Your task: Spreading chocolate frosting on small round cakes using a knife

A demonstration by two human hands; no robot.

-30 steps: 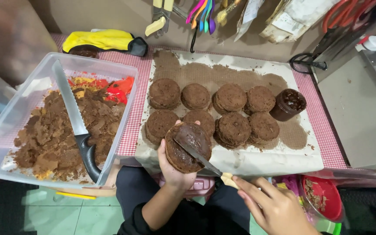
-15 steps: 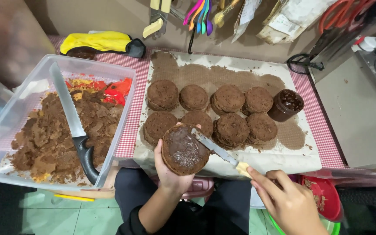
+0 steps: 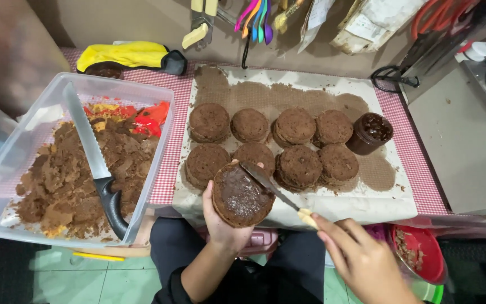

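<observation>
The left hand (image 3: pixel 224 222) is closed under a round brown chocolate cake layer (image 3: pixel 241 195), holding it tilted toward the camera, just in front of the tabletop edge and over the person's lap. The right hand (image 3: pixel 361 262) grips the pale handle of a thin metal spreading knife (image 3: pixel 271 187), whose blade lies flat on the glossy chocolate spread covering the layer.

As a judgement: the layer rests only on the fingers, so hard pressure from the blade could crack it or tip it off the hand onto the lap below. Spread could also run off the tilted edge.

Beyond the left hand, eight plain round brown cake layers (image 3: pixel 294 127) sit in two rows on a white paper-lined board (image 3: pixel 392 205). Beyond the right hand, a small dark tub (image 3: pixel 370 133) holds chocolate spread. Left of the left hand, a clear plastic bin (image 3: pixel 7 169) holds brown cake scraps, some red and yellow bits, and a long black-handled knife (image 3: pixel 93 160). Just beside the right hand, low down, a red bowl (image 3: pixel 420 259) holds some brown crumbs.
</observation>
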